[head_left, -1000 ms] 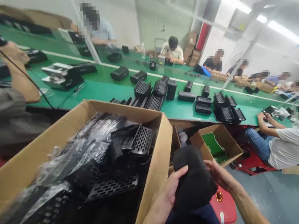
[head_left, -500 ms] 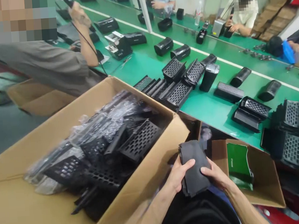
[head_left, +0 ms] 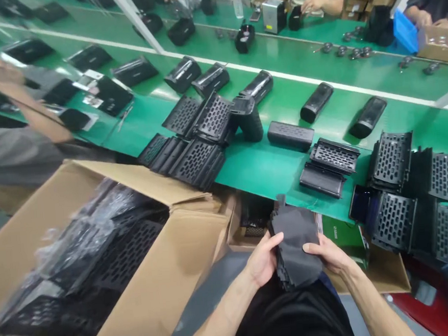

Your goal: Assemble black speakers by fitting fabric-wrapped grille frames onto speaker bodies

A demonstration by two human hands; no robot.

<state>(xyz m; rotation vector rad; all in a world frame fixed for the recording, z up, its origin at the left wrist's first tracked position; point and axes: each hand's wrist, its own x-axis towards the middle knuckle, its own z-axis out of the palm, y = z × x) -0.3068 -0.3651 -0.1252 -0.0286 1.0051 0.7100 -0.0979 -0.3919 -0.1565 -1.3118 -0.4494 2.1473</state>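
Both hands hold a stack of thin black sheets (head_left: pixel 296 245) above my lap. My left hand (head_left: pixel 266 257) grips the stack's left edge, thumb on top. On its right side, my right hand (head_left: pixel 329 252) pinches the sheets with the thumb over the top face. The sheets' edges are uneven and slightly fanned. Beyond them on the green table (head_left: pixel 262 170) lie perforated black shells (head_left: pixel 198 162), an upright black case (head_left: pixel 248 117) and a lying one (head_left: pixel 291 135).
A large cardboard box (head_left: pixel 148 291) with perforated black parts and plastic wrap stands at left. A smaller box (head_left: pixel 388 266) with a green packet (head_left: pixel 342 236) is at right. More shells (head_left: pixel 394 217) are stacked at the right edge. A person's arm (head_left: pixel 31 107) reaches in at left.
The view has turned right, so the table and large box appear further left. The sheets are more spread out between my hands, and a strip sticks up at their top.
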